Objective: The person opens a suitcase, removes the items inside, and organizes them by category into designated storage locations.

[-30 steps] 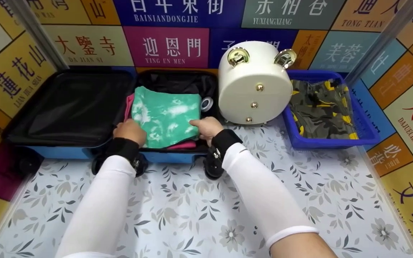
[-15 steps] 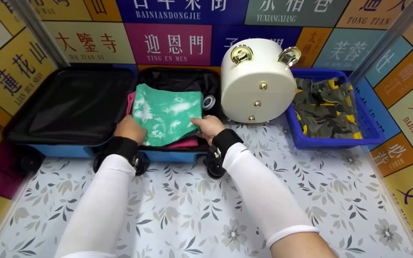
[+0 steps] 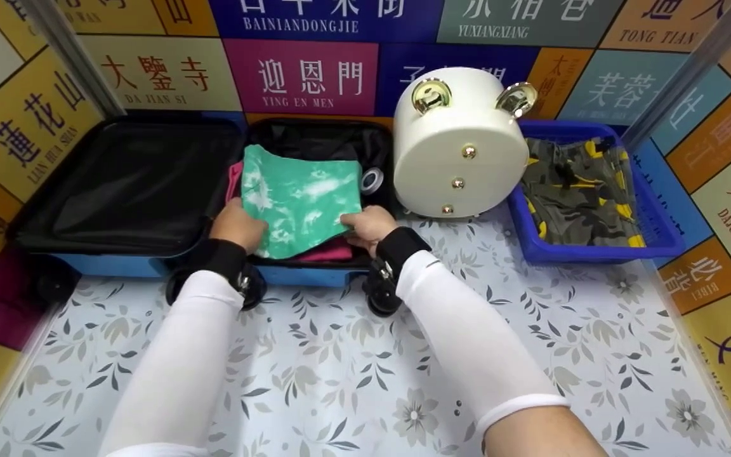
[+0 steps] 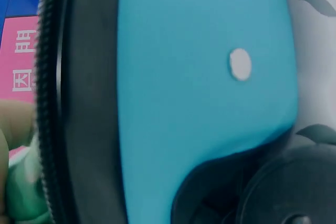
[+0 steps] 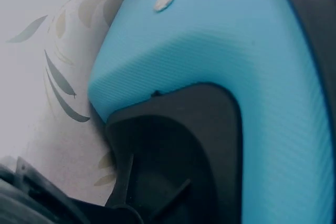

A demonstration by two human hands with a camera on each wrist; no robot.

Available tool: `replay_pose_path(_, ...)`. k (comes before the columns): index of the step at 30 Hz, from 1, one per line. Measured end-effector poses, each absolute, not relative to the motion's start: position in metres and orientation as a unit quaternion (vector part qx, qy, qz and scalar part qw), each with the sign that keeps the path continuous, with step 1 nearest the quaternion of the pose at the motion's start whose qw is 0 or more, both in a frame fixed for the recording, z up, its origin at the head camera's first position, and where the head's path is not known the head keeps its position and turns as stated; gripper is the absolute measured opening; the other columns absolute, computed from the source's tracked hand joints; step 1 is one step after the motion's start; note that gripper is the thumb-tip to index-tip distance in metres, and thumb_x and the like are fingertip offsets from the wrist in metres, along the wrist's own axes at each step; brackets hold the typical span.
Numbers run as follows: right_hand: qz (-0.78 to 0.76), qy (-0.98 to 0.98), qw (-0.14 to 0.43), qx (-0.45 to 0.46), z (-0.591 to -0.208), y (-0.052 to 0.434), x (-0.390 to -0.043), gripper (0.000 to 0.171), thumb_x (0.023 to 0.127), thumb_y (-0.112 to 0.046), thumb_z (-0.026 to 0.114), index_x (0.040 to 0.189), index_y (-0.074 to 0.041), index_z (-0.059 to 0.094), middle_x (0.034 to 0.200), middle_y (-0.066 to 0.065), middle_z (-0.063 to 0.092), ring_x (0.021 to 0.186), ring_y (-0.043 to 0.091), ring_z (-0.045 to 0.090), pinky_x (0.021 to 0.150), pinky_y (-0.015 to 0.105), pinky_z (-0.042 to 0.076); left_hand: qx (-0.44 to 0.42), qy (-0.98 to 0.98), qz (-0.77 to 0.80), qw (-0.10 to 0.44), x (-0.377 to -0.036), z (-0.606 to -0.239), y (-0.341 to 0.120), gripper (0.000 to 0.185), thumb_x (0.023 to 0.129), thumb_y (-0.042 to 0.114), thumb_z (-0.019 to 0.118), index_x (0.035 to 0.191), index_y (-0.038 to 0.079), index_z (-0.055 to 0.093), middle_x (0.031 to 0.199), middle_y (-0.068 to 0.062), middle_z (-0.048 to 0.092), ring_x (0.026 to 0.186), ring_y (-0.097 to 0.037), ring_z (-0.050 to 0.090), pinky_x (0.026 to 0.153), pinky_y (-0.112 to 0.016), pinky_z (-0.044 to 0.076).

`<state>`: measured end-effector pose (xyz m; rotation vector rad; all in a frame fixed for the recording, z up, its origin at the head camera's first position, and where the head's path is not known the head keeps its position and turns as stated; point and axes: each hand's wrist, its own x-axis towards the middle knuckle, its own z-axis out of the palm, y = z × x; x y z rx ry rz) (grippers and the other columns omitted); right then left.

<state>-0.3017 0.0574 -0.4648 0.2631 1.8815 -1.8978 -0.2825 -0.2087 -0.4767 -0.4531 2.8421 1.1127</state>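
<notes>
While both my hands sit at the near edge of the open blue suitcase (image 3: 302, 276), left hand (image 3: 237, 224) rests on the left edge of the folded green tie-dye cloth (image 3: 299, 197), fingers hidden, so grip unclear. Right hand (image 3: 370, 227) pinches its near right corner, fingers curled on the fabric. Cloth lies in the suitcase's right half, on a pink garment (image 3: 324, 252), tape roll (image 3: 372, 181) just beside it.

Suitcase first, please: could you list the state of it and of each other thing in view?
Suitcase: open, lying flat.
Green cloth: folded, on top of a pink one inside the suitcase.
Left hand: holds the cloth's left edge.
Right hand: holds its right edge.
Blue bin: holds camouflage cloth.
</notes>
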Motion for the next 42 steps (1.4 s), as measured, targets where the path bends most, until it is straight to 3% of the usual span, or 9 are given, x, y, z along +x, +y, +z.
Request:
replay_pose_path(3,-0.706,0.666,0.222,0.092,-0.465,0.055,-0.302,0.060,0.101,-0.003,0.064,0.154,0.010,0.039,0.124,0.015,0.059,0.105,0.025,0.068,0.110,0.046,0.056,-0.147,0.915,0.374,0.042,-0.269,-0.458,-0.200,0.081,0.090,0.013,0.064,0.163,-0.001,0.033,0.158,-0.028,0.050,0.145,-0.045,0.050,0.122,-0.052,0.042)
replay_pose_path(6,-0.714,0.663,0.204,0.090,-0.465,0.054,-0.302,0.045,0.100,0.001,0.062,0.141,0.012,0.050,0.112,0.014,0.064,0.096,0.021,0.070,0.109,0.047,0.056,-0.141,0.912,0.382,0.043,-0.258,-0.443,-0.197,0.084,0.089,0.007,0.061,0.166,-0.001,0.028,0.163,-0.028,0.045,0.148,-0.044,0.046,0.124,-0.052,0.040)
replay_pose_path(11,-0.729,0.650,0.184,0.112,-0.458,0.059,-0.300,0.035,0.097,0.003,0.062,0.130,0.010,0.053,0.103,0.009,0.062,0.080,0.016,0.068,0.109,0.050,0.056,-0.126,0.905,0.403,0.041,-0.254,-0.433,-0.198,0.078,0.087,0.008,0.062,0.160,-0.005,0.037,0.156,-0.028,0.052,0.139,-0.043,0.052,0.119,-0.052,0.043)
replay_pose_path(17,-0.735,0.629,0.205,0.149,-0.453,0.061,-0.301,0.022,0.095,-0.004,0.061,0.115,0.003,0.058,0.094,0.008,0.065,0.078,0.018,0.067,0.110,0.053,0.055,-0.127,0.912,0.381,0.080,-0.257,-0.433,-0.199,0.069,0.091,0.020,0.062,0.150,-0.011,0.047,0.147,-0.030,0.057,0.125,-0.040,0.056,0.111,-0.051,0.048)
replay_pose_path(22,-0.716,0.644,0.230,0.142,-0.455,0.060,-0.306,0.037,0.102,-0.015,0.068,0.131,0.004,0.056,0.097,0.008,0.067,0.084,0.019,0.069,0.108,0.053,0.056,-0.139,0.901,0.397,0.105,-0.261,-0.431,-0.193,0.076,0.097,0.032,0.059,0.157,-0.009,0.038,0.155,-0.029,0.051,0.134,-0.040,0.054,0.116,-0.051,0.045)
replay_pose_path(27,-0.696,0.666,0.238,0.124,-0.457,0.059,-0.306,0.045,0.101,-0.011,0.068,0.141,0.002,0.052,0.099,0.006,0.067,0.082,0.017,0.068,0.087,0.042,0.060,-0.150,0.902,0.392,0.104,-0.265,-0.430,-0.188,0.083,0.098,0.040,0.060,0.159,-0.011,0.034,0.161,-0.029,0.046,0.146,-0.041,0.048,0.124,-0.049,0.040)
replay_pose_path(30,-0.689,0.673,0.243,0.115,-0.456,0.060,-0.304,0.042,0.100,-0.009,0.067,0.138,-0.001,0.053,0.097,0.005,0.067,0.080,0.017,0.067,0.078,0.039,0.056,-0.142,0.907,0.381,0.108,-0.267,-0.429,-0.186,0.082,0.097,0.042,0.062,0.155,-0.013,0.041,0.159,-0.030,0.048,0.143,-0.041,0.051,0.122,-0.049,0.041)
replay_pose_path(36,-0.675,0.685,0.255,0.102,-0.455,0.062,-0.302,0.046,0.097,-0.008,0.064,0.142,-0.004,0.053,0.104,0.006,0.065,0.083,0.018,0.067,0.086,0.043,0.056,-0.145,0.917,0.350,0.123,-0.271,-0.434,-0.190,0.074,0.098,0.043,0.060,0.147,-0.013,0.053,0.155,-0.029,0.053,0.130,-0.037,0.058,0.118,-0.047,0.046)
replay_pose_path(42,-0.677,0.689,0.239,0.100,-0.458,0.060,-0.301,0.045,0.102,-0.014,0.068,0.143,0.001,0.056,0.109,0.007,0.066,0.082,0.015,0.068,0.089,0.037,0.061,-0.144,0.927,0.317,0.139,-0.275,-0.438,-0.189,0.074,0.101,0.043,0.058,0.149,-0.013,0.052,0.156,-0.030,0.052,0.133,-0.040,0.057,0.119,-0.048,0.044)
